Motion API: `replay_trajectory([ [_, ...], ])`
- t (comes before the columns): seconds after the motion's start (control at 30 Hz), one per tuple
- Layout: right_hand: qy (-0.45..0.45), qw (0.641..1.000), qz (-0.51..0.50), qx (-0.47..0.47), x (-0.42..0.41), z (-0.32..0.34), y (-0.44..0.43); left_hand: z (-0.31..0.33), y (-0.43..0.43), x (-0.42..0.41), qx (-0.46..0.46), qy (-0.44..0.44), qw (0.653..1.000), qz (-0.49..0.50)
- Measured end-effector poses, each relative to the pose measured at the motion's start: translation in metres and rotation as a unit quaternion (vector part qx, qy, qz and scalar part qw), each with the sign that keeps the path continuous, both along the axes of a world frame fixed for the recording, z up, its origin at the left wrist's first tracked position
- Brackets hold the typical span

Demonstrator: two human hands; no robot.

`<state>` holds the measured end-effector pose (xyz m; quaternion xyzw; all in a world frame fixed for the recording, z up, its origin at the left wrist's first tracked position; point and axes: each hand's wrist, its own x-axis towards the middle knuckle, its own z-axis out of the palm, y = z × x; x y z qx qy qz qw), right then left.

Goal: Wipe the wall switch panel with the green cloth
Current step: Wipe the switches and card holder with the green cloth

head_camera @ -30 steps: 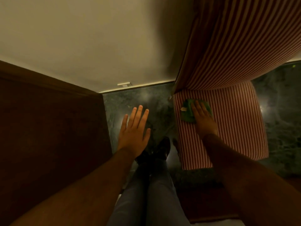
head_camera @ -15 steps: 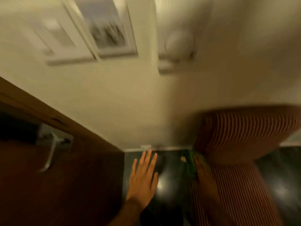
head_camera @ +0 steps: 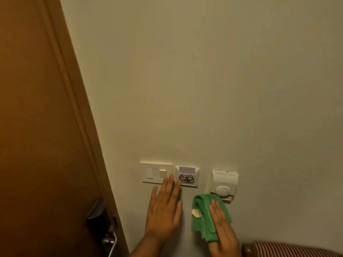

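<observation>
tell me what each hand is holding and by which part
The right hand holds the green cloth under its palm and fingers, covering its right half. The left hand holds nothing.

We record one cream wall [head_camera: 204,80], bearing a white switch panel [head_camera: 156,172], a card-slot plate [head_camera: 187,176] beside it, and a white thermostat [head_camera: 224,184] further right.

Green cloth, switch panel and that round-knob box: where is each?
green cloth [head_camera: 204,216], head view, on its upper folded part.
switch panel [head_camera: 155,172], head view, on its rockers.
round-knob box [head_camera: 224,180], head view, on its front.
</observation>
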<state>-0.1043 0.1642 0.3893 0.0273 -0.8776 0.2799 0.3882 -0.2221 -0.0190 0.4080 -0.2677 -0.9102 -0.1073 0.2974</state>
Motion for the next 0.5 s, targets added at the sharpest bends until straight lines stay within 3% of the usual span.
replay_trajectory([
  [0.1, 0.017, 0.998, 0.005, 0.063, -0.007, 0.004, -0.002, 0.038, 0.004, -0.020, 0.023, 0.046, 0.999, -0.010],
  [0.33, -0.007, 0.993, 0.053, 0.105, -0.042, 0.003, -0.007, 0.117, 0.011, -0.083, 0.091, 0.153, 0.984, -0.023],
  [0.5, -0.025, 0.989, 0.058, 0.134, -0.056, -0.010, -0.002, 0.157, 0.016, -0.120, 0.089, 0.198, 0.975, -0.039],
])
